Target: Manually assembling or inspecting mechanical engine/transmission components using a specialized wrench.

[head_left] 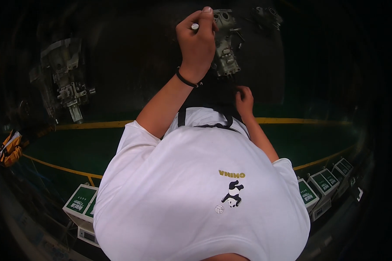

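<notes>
My left hand [199,37] is stretched far forward, its fingers wrapped round a rod-like tool. Only the tool's round, silvery end [195,27] shows, between the fingers; the rest is hidden by the hand. Just right of that hand lies a grey cast-metal housing [226,56], with round openings at its far end and the look of a gearbox case. My right hand [245,100] hangs nearer my waist, below the housing's near end and apart from it. Its fingers are curled in, and shadow hides whatever they may hold.
A larger metal gearbox-like assembly [69,85] lies at the left. A smaller metal part [268,18] sits at the far right on the dark surface. Yellow stripes [302,121] cross the green floor. White boxes with green panels [80,202] stand at both sides; an orange item [11,150] is far left.
</notes>
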A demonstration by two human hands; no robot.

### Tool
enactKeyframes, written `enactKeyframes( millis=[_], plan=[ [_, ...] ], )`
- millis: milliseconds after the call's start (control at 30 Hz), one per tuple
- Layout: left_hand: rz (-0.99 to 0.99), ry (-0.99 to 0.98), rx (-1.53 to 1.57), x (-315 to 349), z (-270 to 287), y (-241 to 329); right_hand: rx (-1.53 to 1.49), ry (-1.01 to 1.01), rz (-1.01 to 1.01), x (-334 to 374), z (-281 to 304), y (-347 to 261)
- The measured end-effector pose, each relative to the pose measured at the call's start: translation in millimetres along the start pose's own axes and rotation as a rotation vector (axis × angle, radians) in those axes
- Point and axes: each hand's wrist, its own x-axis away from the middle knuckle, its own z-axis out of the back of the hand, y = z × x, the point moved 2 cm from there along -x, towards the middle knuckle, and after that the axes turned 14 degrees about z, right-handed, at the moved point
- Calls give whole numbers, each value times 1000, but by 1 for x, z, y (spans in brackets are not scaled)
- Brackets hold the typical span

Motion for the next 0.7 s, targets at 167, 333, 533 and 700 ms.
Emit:
enactKeyframes(
  millis=[167, 333, 533, 700],
  plan=[
    [-67, 40, 1, -5, -11, -31, -73, 30, -132, 8, 7, 9],
    [-119, -1, -111, -9, -13, -42, -77, 63, -173, 18, 6, 14],
    [-253, -32, -251, 3, -22, -33, -90, 56, -224, 31, 3, 26],
    [-250, -45, -211, 2, -20, -20, -127, 52, -257, 28, 4, 34]
  ],
)
